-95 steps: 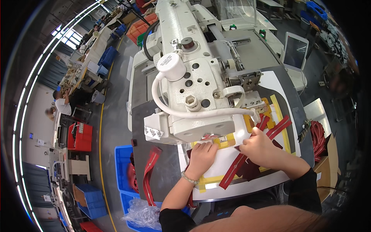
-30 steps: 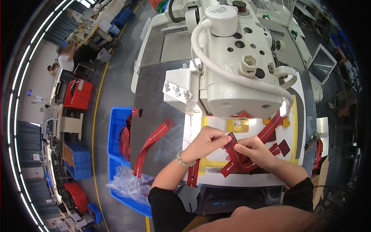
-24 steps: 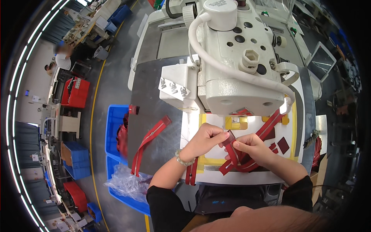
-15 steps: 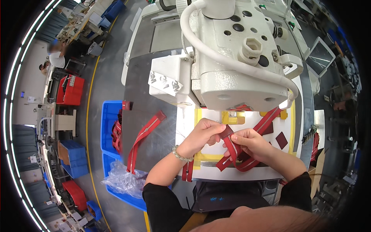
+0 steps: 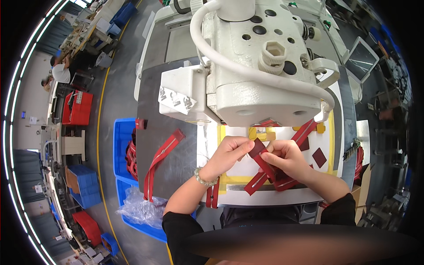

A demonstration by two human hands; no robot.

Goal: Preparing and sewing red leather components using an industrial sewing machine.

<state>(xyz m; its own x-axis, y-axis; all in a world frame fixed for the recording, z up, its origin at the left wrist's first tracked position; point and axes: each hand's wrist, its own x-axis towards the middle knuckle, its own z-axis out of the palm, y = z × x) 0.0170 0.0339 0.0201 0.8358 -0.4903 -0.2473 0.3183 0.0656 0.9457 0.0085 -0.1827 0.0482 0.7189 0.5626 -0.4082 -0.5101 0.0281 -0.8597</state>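
“Two hands on one piece, then. Where is it?”

“Just in front of the white machine head (image 5: pixel 265 104), on the person's side: a red zipper strip (image 5: pixel 267 169) with a dark red end piece (image 5: pixel 256 148). The left hand (image 5: pixel 232 153) pinches the end piece between thumb and finger. The right hand (image 5: pixel 288 160) grips the strip close beside it, thumb on top.”

“And the rest of the strip?”

“It runs down into crossing red lengths in front of the machine head; which belong together I can't tell. A slanting red length (image 5: pixel 304 134) reaches up to the machine head's right corner.”

“What's underneath?”

“A white sheet (image 5: pixel 206 148) bordered with yellow tape (image 5: pixel 240 179), stretching forward of the machine head. A yellow plate (image 5: pixel 266 133) shows at the machine head's front edge, and a dark red patch (image 5: pixel 319 157) lies to its front right.”

“To its left?”

“A loose zipper strip (image 5: pixel 162 152) on the grey desk (image 5: pixel 154 110). Farther left, an upper blue bin (image 5: pixel 118 152) holds red pieces; next to it, clear plastic (image 5: pixel 140 207) spills over a lower blue bin (image 5: pixel 152 233).”

“Its right?”

“A tilted screen (image 5: pixel 362 61), and nearer the person, a cardboard box (image 5: pixel 362 190).”

“Anything in the way?”

“The machine head overhangs the sheet and hides part of it, and a thick white hose (image 5: pixel 260 76) loops across its front.”
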